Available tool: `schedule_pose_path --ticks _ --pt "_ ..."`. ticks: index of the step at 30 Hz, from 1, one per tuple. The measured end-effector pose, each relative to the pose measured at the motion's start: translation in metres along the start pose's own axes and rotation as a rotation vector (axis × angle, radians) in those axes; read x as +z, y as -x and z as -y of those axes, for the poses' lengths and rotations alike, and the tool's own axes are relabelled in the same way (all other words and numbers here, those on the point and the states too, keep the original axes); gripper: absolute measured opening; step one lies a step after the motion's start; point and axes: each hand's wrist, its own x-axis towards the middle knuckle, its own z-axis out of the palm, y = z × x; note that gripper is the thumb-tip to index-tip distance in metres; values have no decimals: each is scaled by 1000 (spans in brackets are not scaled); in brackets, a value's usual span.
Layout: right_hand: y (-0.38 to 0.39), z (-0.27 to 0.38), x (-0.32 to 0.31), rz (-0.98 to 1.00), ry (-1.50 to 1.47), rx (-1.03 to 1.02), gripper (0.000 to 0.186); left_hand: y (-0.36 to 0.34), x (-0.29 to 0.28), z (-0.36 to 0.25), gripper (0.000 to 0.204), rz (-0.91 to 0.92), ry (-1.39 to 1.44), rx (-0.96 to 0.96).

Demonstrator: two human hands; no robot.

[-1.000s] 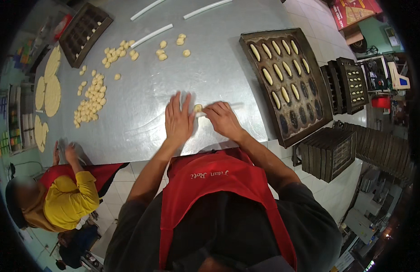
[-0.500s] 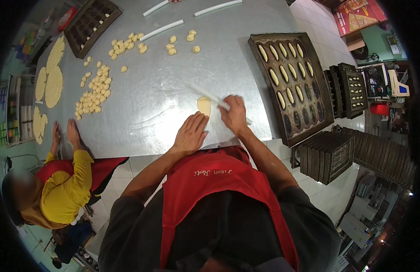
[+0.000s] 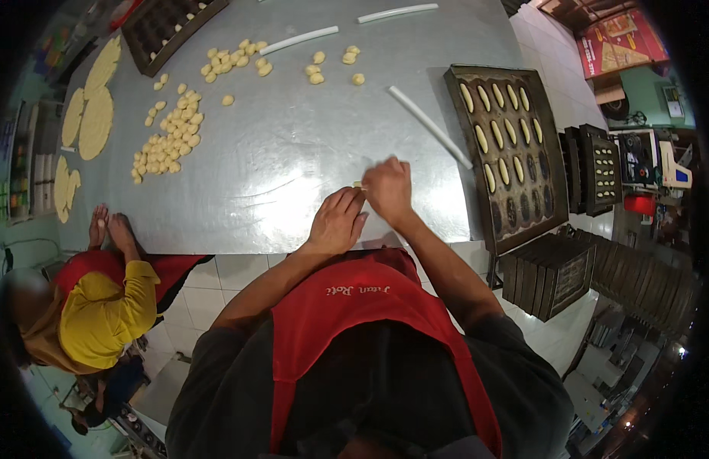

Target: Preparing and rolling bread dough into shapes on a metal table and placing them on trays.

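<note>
Close to the table's near edge, my left hand (image 3: pixel 339 219) and my right hand (image 3: pixel 389 189) meet over a small piece of pale dough (image 3: pixel 359 184). Only a sliver of it shows between them. My left fingers curve down over the dough, while the right fingers are bent closed at its other end; their tips are hidden. A white rolling pin (image 3: pixel 431 128) lies slantwise on the metal table (image 3: pixel 270 164), beyond my right hand and apart from it.
To the right, a dark baking tray (image 3: pixel 480 203) carries rows of slim dough pieces in moulds. Dough balls (image 3: pixel 171 138) and flat dough sheets (image 3: pixel 96 122) spread leftward. A co-worker in yellow (image 3: pixel 102 317) has hands at the left table edge. Stacked trays (image 3: pixel 549 271) stand lower right.
My right hand has let go of the rolling pin, which now lies farther right. The flattened dough has become a small piece between my hands, which have come together. My view has shifted slightly.
</note>
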Motion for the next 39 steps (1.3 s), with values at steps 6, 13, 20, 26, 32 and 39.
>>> schedule_pose_path --ticks 6,13,20,26,32,39 --pt "-3 43 39 -170 -59 -75 62 -2 -48 78 31 -260 56 -281" --pt "-46 53 21 -81 162 -1 81 -33 -145 280 35 -423 -251 -483" --pt "-14 41 18 -110 -291 -34 64 -96 -151 294 31 -394 -121 -476" --pt "38 -5 -9 -208 -208 57 35 -72 -93 193 30 -287 21 -294" --pt "47 -110 -118 -471 -384 534 18 -27 -53 132 23 -244 601 -537" --pt "140 -346 -202 -800 -75 626 45 -36 -38 88 22 -125 653 -608"
